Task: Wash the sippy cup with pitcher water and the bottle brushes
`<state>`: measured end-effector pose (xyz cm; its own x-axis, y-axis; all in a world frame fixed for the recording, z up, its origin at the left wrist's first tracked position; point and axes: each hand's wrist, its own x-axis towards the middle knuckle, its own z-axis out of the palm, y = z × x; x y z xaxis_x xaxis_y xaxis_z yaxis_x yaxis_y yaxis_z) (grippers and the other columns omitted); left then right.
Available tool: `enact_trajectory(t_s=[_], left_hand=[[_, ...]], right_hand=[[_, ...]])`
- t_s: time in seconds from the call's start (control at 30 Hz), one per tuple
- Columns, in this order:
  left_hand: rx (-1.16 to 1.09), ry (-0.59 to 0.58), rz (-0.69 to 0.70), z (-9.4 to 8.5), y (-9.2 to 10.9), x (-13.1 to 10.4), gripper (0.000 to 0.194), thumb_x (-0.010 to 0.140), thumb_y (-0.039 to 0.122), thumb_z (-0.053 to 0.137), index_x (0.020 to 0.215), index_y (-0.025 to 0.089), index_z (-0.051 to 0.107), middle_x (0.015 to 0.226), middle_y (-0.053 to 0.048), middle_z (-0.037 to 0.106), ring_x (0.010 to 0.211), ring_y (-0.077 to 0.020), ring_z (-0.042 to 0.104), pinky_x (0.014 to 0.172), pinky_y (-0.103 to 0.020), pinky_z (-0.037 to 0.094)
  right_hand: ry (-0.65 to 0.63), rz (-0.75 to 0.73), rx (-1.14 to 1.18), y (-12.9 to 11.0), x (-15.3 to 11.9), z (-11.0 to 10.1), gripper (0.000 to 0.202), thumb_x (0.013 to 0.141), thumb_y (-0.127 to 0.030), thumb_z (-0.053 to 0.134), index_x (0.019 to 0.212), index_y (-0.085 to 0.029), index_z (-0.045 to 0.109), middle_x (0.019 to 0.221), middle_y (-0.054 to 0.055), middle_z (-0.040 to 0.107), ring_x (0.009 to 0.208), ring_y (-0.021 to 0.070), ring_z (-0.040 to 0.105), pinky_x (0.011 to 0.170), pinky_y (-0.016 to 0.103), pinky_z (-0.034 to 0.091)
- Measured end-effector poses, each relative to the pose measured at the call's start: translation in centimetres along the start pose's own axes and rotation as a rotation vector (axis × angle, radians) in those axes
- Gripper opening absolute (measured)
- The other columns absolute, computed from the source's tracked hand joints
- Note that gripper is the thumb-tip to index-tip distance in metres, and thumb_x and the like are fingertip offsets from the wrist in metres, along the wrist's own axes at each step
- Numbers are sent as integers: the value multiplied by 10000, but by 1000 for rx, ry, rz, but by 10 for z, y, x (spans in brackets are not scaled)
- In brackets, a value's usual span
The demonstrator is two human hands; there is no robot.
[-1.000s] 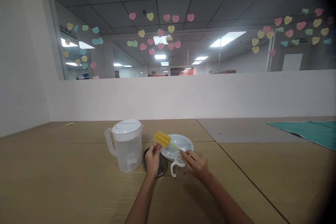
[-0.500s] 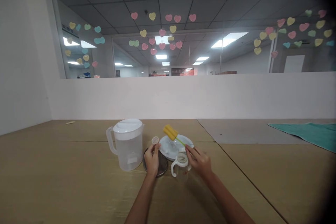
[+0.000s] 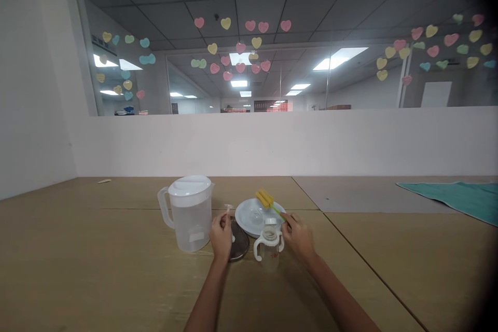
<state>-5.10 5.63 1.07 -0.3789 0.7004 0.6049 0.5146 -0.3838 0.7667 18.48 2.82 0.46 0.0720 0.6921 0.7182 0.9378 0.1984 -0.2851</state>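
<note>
Pinched in my left hand (image 3: 221, 236) is a small clear piece (image 3: 228, 207), held upright above a dark round tray (image 3: 240, 243). My right hand (image 3: 299, 238) grips the green handle of a brush with a yellow sponge head (image 3: 265, 198), which hangs over a white plate (image 3: 243, 216). A clear rounded item (image 3: 255, 216) lies on that plate. In front of the plate, near my right fingers, stands an open clear bottle (image 3: 269, 257) with two white handles. A small white part (image 3: 270, 222) shows just behind the bottle's mouth.
A translucent lidded pitcher (image 3: 192, 218) stands left of my left hand. A teal cloth (image 3: 459, 197) lies at the far right of the table (image 3: 97, 259). One small pale strip (image 3: 104, 181) is at the back left, near the white wall.
The brush has moved right, along with my right hand. My left hand has shifted slightly left, and the small clear piece has turned from face-on to side-on.
</note>
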Motion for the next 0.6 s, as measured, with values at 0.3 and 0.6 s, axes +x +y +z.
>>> enact_trajectory(t_s=[0.3, 0.6], left_hand=[[493, -294, 32, 1, -2, -2, 240, 835, 209, 457, 924, 135, 667, 893, -104, 659, 822, -184, 608, 746, -255, 401], [598, -227, 44, -1, 2, -6, 387, 837, 255, 457, 1189, 95, 487, 961, -127, 631, 907, -220, 586, 765, -290, 402]], right_hand=[[-18, 54, 144, 2, 2, 2, 333, 872, -228, 332, 1021, -192, 628, 995, 60, 632, 795, 160, 605, 621, 224, 404], [-106, 94, 448, 0, 5, -2, 354, 852, -341, 337, 902, -181, 649, 955, 73, 655, 873, 197, 594, 757, 277, 420]])
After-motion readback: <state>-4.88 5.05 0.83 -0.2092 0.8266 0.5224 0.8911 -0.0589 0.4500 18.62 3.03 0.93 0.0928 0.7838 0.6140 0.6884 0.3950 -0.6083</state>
